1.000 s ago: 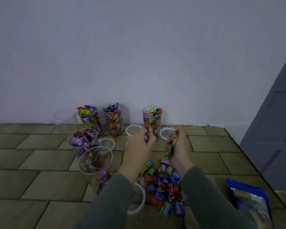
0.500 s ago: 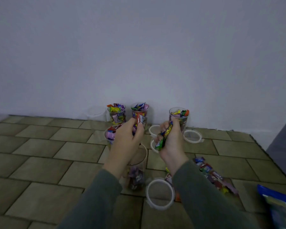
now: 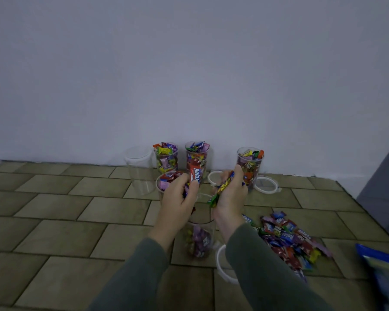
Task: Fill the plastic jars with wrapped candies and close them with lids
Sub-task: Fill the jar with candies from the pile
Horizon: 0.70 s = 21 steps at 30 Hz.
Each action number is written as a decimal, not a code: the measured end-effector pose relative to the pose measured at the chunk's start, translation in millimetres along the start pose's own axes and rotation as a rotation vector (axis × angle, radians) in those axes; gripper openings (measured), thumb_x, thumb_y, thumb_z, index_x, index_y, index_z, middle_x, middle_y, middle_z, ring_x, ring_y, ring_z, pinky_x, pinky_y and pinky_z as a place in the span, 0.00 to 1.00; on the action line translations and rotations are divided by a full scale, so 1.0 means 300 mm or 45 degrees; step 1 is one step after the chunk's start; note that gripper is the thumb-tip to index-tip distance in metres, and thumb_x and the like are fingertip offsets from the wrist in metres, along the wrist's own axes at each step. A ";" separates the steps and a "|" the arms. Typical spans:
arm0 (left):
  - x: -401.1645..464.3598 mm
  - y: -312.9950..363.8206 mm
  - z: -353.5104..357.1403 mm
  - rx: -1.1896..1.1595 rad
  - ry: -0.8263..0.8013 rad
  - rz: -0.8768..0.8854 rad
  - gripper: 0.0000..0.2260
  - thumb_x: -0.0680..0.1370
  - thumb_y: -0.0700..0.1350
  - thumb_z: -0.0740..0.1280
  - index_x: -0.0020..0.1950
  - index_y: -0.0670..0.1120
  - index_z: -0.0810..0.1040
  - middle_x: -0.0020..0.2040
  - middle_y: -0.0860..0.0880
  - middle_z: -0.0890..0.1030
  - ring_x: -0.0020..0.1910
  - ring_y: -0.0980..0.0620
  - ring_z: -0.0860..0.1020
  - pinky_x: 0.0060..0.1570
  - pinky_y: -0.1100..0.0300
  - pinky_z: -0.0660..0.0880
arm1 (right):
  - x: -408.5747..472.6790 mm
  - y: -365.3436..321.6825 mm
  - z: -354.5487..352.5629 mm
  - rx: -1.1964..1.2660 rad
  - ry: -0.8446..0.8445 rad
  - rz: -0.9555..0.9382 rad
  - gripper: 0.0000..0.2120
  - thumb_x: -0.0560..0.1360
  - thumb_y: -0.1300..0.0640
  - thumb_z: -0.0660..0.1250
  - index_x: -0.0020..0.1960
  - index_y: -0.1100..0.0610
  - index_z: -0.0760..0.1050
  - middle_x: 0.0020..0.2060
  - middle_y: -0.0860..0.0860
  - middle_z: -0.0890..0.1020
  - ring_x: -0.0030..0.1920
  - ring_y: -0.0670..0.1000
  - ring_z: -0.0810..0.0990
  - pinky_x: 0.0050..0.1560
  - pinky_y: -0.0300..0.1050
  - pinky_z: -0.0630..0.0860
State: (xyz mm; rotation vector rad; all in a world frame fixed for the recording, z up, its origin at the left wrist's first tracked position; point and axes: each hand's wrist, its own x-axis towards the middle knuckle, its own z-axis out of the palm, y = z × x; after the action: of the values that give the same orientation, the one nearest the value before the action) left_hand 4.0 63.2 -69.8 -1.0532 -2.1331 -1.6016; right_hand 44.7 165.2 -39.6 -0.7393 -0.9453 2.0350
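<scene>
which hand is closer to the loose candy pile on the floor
Right. The right hand, gripping a yellow-green candy, is just up-left of the candy pile; the left hand, holding a red candy, is farther left, beyond the jar.

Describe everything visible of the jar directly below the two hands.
The jar is clear plastic, cylindrical, upright on the tiled floor, with no lid on. Only its bottom holds a few wrapped candies, purple and yellow. The left hand and right hand overlap its rim in view; contact cannot be told.

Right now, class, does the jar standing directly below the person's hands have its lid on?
No. The jar below the hands is open at the top, only partly filled with wrapped candies, and a loose lid lies beside it.
</scene>
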 end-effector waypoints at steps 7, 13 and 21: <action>-0.023 -0.032 -0.002 -0.124 -0.015 0.092 0.04 0.72 0.44 0.63 0.40 0.49 0.77 0.40 0.53 0.76 0.43 0.54 0.75 0.41 0.61 0.71 | -0.016 0.011 0.008 0.026 0.011 -0.085 0.18 0.80 0.49 0.60 0.34 0.55 0.68 0.26 0.47 0.70 0.27 0.48 0.67 0.30 0.44 0.64; -0.039 -0.049 -0.008 -0.338 -0.003 -0.007 0.09 0.72 0.38 0.64 0.49 0.47 0.79 0.45 0.50 0.79 0.45 0.50 0.78 0.41 0.55 0.76 | -0.018 0.020 0.007 0.035 0.029 -0.092 0.13 0.80 0.48 0.60 0.42 0.56 0.67 0.25 0.45 0.72 0.26 0.45 0.67 0.30 0.42 0.64; -0.163 -0.047 0.046 -0.431 0.268 -0.244 0.15 0.80 0.55 0.57 0.60 0.51 0.76 0.56 0.52 0.79 0.58 0.51 0.77 0.56 0.47 0.76 | 0.013 0.042 0.004 -0.047 -0.050 -0.092 0.17 0.80 0.46 0.60 0.39 0.56 0.68 0.23 0.45 0.71 0.25 0.47 0.66 0.29 0.44 0.63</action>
State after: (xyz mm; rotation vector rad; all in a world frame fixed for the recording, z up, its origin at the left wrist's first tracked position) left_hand 31.2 55.3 -114.3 -0.7406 -1.9145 -2.1167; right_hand 36.7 162.5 -49.7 -0.6770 -1.0200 1.9800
